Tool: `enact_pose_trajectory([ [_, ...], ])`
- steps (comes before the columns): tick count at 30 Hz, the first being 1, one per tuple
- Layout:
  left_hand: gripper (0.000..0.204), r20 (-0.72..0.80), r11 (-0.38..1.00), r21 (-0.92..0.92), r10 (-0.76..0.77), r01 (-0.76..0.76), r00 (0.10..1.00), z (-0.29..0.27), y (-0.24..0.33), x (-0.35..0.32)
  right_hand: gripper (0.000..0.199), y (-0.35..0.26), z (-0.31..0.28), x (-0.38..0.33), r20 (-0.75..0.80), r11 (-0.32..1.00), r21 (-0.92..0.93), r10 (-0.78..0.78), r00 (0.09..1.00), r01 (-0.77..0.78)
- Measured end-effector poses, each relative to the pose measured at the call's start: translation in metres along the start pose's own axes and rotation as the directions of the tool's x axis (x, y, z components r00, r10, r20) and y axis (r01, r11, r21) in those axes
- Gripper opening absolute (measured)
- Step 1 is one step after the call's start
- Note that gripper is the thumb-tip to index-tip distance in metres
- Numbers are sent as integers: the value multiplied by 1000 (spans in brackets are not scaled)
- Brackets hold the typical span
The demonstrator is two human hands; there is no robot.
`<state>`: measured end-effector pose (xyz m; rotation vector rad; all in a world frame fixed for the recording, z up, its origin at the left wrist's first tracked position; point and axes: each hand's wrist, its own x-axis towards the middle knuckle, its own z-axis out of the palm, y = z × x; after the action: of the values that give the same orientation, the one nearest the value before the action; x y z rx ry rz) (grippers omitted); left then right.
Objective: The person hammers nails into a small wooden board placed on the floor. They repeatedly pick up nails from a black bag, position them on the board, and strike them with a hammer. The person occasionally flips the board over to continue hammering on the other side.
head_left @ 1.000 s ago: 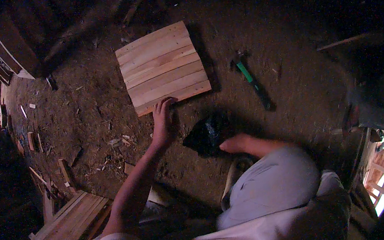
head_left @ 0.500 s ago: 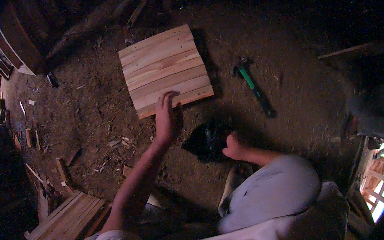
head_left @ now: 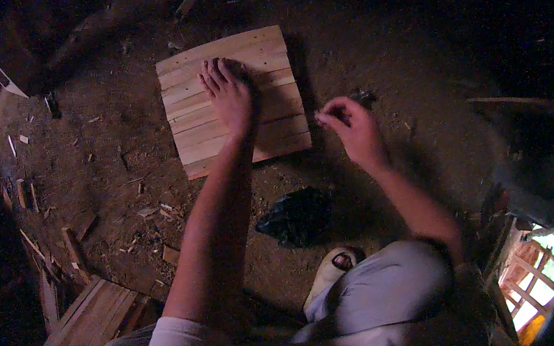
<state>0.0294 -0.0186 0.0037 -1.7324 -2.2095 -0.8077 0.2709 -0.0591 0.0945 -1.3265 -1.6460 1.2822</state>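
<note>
Seen from the person's head, looking down: a panel of pale wooden slats (head_left: 277, 100) lies on an earthen floor (head_left: 434, 166) on the far side of a black plastic bag (head_left: 296, 217), as the left hand (head_left: 230, 101) rests open across its boards, fingers spread. The right hand (head_left: 356, 133) hovers just beyond the panel's right edge, fingertips drawn toward the thumb; from here I cannot tell whether they meet or grip something small. A metal tool head (head_left: 366, 96) shows beyond that hand.

The step appears to be steadying the panel, and a broad, even palm should serve it best, since pressure near one edge could tip or slide the boards. The right fingertips would do well to approach low and slowly, with the left fingers well clear. Wood scraps (head_left: 168, 212) litter the floor to the left.
</note>
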Motion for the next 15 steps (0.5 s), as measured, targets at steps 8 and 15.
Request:
enact_pose_trajectory([
  [8,56,91,999,29,-48,45,995,4,6,3,14,19,47,67,-46,972,-151,-190,981,182],
  [15,54,74,999,-8,-53,54,996,7,4,4,15,25,60,74,-97,960,-159,-247,964,230],
])
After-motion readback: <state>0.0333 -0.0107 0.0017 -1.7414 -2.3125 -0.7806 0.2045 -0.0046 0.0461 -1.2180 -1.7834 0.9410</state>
